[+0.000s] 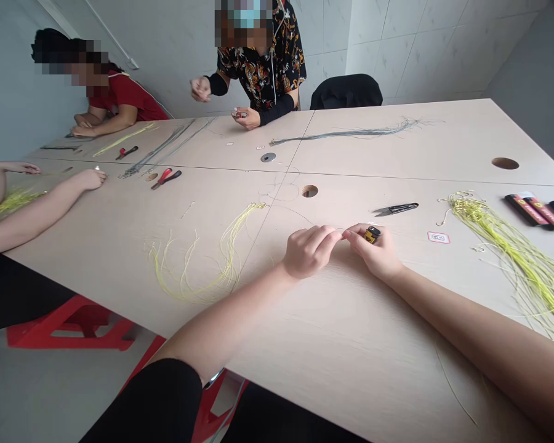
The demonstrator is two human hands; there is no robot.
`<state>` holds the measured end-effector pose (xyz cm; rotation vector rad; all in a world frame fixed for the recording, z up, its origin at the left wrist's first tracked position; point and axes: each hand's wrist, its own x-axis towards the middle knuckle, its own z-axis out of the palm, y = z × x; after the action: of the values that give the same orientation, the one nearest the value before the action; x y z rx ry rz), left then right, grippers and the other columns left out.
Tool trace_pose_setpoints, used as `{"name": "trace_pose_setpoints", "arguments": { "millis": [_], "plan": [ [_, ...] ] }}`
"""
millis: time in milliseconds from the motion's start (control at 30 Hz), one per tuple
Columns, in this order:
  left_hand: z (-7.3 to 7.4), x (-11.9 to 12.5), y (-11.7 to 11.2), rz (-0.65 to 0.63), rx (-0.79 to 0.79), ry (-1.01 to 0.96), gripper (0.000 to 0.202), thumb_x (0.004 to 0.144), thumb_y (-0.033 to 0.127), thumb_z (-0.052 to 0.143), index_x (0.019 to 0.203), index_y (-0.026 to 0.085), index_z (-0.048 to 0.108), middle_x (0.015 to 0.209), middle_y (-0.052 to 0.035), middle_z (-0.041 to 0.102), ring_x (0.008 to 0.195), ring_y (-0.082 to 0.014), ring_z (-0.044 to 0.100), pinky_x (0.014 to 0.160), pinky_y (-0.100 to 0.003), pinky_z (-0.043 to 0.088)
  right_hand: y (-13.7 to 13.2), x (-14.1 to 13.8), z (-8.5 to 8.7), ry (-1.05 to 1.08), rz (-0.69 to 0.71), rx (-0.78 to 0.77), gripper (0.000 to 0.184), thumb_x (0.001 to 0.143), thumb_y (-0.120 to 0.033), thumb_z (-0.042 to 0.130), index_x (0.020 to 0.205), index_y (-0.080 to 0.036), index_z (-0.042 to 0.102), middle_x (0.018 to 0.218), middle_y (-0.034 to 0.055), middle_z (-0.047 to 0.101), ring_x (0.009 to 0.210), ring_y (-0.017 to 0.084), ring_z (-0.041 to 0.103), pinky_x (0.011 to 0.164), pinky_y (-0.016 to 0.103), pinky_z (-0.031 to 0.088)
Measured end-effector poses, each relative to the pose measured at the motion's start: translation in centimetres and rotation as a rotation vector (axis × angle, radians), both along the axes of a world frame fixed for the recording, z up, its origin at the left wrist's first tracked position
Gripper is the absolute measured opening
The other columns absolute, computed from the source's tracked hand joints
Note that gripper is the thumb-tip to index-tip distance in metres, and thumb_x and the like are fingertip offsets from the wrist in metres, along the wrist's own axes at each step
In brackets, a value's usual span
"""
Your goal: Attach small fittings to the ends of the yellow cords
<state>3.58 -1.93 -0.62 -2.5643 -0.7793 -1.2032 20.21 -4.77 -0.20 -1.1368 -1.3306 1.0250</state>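
Over the table's front middle, my left hand (308, 251) is closed in a pinch on a thin fishing line (300, 215), which curls away behind it. My right hand (378, 253) meets it fingertip to fingertip, thumb and index pinched. A yellow-and-black lighter (372, 235) is tucked in my right hand's fingers. What sits right between the fingertips is too small to make out. Black thread snips (397, 209) lie just beyond my right hand. Left of my hands rests a loose bundle of yellow lines (231, 246); a thicker yellow bundle with hooks (493, 240) lies on the right.
Red-and-black packs (529, 209) sit at the right edge, near a small label card (438, 238). Red-handled pliers (165, 178) and grey line bundles (351, 132) lie farther off. The table has cable holes (505, 163). Co-workers sit opposite and to the left.
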Motion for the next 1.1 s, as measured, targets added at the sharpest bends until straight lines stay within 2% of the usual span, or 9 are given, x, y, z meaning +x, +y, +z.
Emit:
{"name": "trace_pose_setpoints", "arguments": {
  "millis": [433, 533, 633, 733, 833, 900, 967, 1033, 1100],
  "plan": [
    [0.49, 0.22, -0.23, -0.002, 0.038, 0.097, 0.020, 0.091, 0.012, 0.043, 0.083, 0.019, 0.060, 0.077, -0.0036, 0.065, 0.057, -0.0106, 0.051, 0.048, -0.027, 0.023, 0.02, -0.27, 0.15, -0.033, -0.088, 0.015, 0.015, 0.068, -0.023, 0.052, 0.054, -0.017, 0.055, 0.051, -0.0016, 0.047, 0.051, 0.010, 0.040, 0.048, 0.025, 0.031],
    [0.22, 0.07, -0.18, -0.028, 0.062, 0.077, 0.014, 0.088, 0.016, 0.046, 0.088, 0.020, 0.060, 0.081, -0.0047, 0.065, 0.062, -0.0126, 0.054, 0.050, -0.027, 0.029, 0.05, -0.22, 0.23, -0.040, -0.114, 0.031, 0.014, 0.067, -0.023, 0.052, 0.055, -0.017, 0.058, 0.050, -0.0016, 0.048, 0.049, 0.010, 0.039, 0.047, 0.024, 0.031],
    [-0.11, -0.17, 0.03, -0.103, 0.033, -0.043, 0.015, 0.086, 0.022, 0.050, 0.098, 0.019, 0.058, 0.089, -0.0064, 0.063, 0.074, -0.0158, 0.058, 0.059, -0.027, 0.041, 0.04, -0.18, 0.26, -0.063, -0.118, 0.039, 0.015, 0.067, -0.023, 0.053, 0.057, -0.017, 0.062, 0.050, -0.0015, 0.051, 0.047, 0.009, 0.038, 0.046, 0.024, 0.031],
    [-0.33, -0.36, 0.37, -0.123, -0.179, -0.212, 0.026, 0.085, 0.029, 0.049, 0.109, 0.018, 0.053, 0.102, -0.0113, 0.059, 0.094, -0.0220, 0.058, 0.076, -0.034, 0.048, 0.00, -0.18, 0.21, -0.107, -0.102, 0.050, 0.016, 0.068, -0.024, 0.054, 0.058, -0.017, 0.065, 0.053, 0.0003, 0.056, 0.048, 0.010, 0.041, 0.047, 0.024, 0.033],
    [-0.42, -0.37, 0.61, -0.202, -0.513, -0.323, 0.035, 0.088, 0.035, 0.047, 0.117, 0.017, 0.048, 0.117, -0.0157, 0.056, 0.106, -0.0238, 0.056, 0.084, -0.038, 0.049, -0.02, -0.18, 0.05, -0.144, -0.087, 0.072, 0.017, 0.068, -0.025, 0.055, 0.059, -0.018, 0.067, 0.056, 0.0019, 0.061, 0.051, 0.011, 0.047, 0.048, 0.024, 0.036],
    [-0.43, -0.29, 0.58, -0.276, -0.749, -0.366, 0.037, 0.089, 0.038, 0.046, 0.120, 0.018, 0.045, 0.114, -0.0138, 0.059, 0.096, -0.0196, 0.059, 0.078, -0.033, 0.050, -0.03, -0.17, -0.05, -0.159, -0.091, 0.083, 0.017, 0.068, -0.026, 0.056, 0.060, -0.017, 0.068, 0.055, 0.0016, 0.060, 0.050, 0.011, 0.047, 0.047, 0.024, 0.035],
    [-0.38, -0.20, 0.43, -0.290, -0.905, -0.431, 0.036, 0.089, 0.040, 0.048, 0.118, 0.019, 0.045, 0.096, -0.0077, 0.063, 0.078, -0.0147, 0.059, 0.067, -0.027, 0.047, -0.08, -0.15, -0.09, -0.170, -0.113, 0.088, 0.017, 0.069, -0.027, 0.056, 0.059, -0.017, 0.067, 0.052, 0.0008, 0.057, 0.047, 0.010, 0.044, 0.045, 0.023, 0.033],
    [-0.25, -0.10, 0.20, -0.273, -0.959, -0.481, 0.028, 0.086, 0.041, 0.052, 0.104, 0.019, 0.051, 0.075, -0.0004, 0.059, 0.062, -0.0110, 0.052, 0.057, -0.023, 0.041, -0.14, -0.15, -0.11, -0.179, -0.145, 0.092, 0.018, 0.069, -0.028, 0.057, 0.059, -0.016, 0.066, 0.050, 0.0004, 0.055, 0.046, 0.009, 0.041, 0.044, 0.023, 0.031],
    [-0.06, -0.01, -0.01, -0.267, -0.975, -0.472, 0.022, 0.083, 0.040, 0.056, 0.081, 0.018, 0.053, 0.062, 0.0033, 0.050, 0.053, -0.0085, 0.041, 0.052, -0.023, 0.033, -0.18, -0.15, -0.16, -0.191, -0.166, 0.097, 0.018, 0.069, -0.028, 0.058, 0.059, -0.016, 0.066, 0.050, 0.0003, 0.054, 0.046, 0.009, 0.040, 0.044, 0.023, 0.031]
  ]
}}
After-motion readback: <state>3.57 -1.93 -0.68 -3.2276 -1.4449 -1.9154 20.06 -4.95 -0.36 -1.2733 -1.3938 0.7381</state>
